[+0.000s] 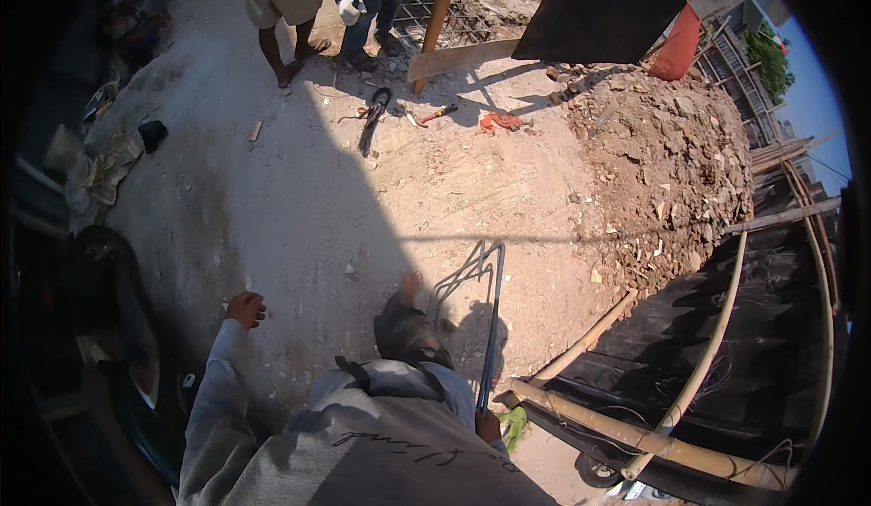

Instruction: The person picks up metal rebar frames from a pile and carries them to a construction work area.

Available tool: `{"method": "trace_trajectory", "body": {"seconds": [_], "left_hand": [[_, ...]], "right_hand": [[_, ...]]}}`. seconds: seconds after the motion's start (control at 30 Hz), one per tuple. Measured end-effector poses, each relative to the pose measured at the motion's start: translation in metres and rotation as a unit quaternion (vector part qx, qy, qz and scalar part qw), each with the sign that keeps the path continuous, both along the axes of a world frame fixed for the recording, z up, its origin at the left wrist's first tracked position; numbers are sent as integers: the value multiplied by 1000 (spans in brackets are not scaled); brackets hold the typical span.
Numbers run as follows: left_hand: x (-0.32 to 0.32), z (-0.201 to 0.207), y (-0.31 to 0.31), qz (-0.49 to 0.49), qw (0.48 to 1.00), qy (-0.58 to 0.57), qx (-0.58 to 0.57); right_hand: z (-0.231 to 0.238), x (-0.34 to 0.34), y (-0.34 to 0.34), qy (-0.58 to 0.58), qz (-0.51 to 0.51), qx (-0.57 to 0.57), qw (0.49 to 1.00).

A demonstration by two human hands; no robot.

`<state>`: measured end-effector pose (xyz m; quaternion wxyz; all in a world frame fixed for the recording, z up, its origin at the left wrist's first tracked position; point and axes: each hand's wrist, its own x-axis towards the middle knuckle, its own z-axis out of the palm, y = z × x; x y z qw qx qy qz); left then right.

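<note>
My right hand (488,427), at my right hip, is closed round bent steel bars (493,334). The bars run forward from my hand, and their far ends are hooked over to the left. Out to my left, my left hand (246,309) hangs over the dusty ground, its fingers loosely bent and a little apart, with nothing seen in them. One bare foot (411,284) is stepping out ahead of me.
Bolt cutters (373,121) and a red-handled hammer (438,114) lie ahead, with orange cloth (501,122) to their right. Two people stand beyond, one wearing a white glove (350,11). Rubble (671,170) is heaped at right, above bamboo poles (653,442) and black sheeting (689,343). A motorbike (136,325) stands left.
</note>
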<state>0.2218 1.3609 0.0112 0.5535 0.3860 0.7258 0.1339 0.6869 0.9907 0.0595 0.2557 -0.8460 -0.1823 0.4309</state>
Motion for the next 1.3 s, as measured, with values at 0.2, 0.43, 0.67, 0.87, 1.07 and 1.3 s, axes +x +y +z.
{"method": "trace_trajectory", "body": {"seconds": [0.2,0.43,0.67,0.87,1.07,1.3], "left_hand": [[35,-5,72,89,992,52,-71],[135,15,137,11,999,18,-26],[180,-22,187,-16,994,56,-96],[195,-84,220,69,992,53,-96],[236,-30,293,101,994,-4,-45],[249,-12,311,210,977,5,-20]], "right_hand": [[-24,82,114,3,53,14,999],[-28,161,227,62,84,20,994],[11,218,369,132,68,-3,989],[25,300,483,149,142,-64,976],[50,343,609,171,221,-82,957],[66,371,737,137,346,-82,924]]}}
